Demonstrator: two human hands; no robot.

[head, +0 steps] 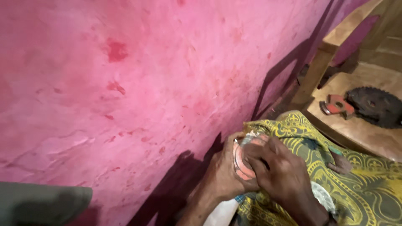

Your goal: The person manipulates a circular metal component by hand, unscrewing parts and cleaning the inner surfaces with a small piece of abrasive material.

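Round container [243,161], seemingly between both hands

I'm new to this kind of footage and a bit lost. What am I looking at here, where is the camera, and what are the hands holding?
There is no machine here. A person wears a camera on the head, so the one picture looks down at that person's own two hands. The left hand cups a small round thing with a clear rim and an orange-pink face; the right hand lies over it, fingers pressing on top. What the thing is, I cannot tell. Both hands rest on a yellow and green patterned cloth. Filling the left is a pink plastered wall. At upper right stands a wooden bench, and on it lie a dark toothed saw blade and a small red and grey tool.
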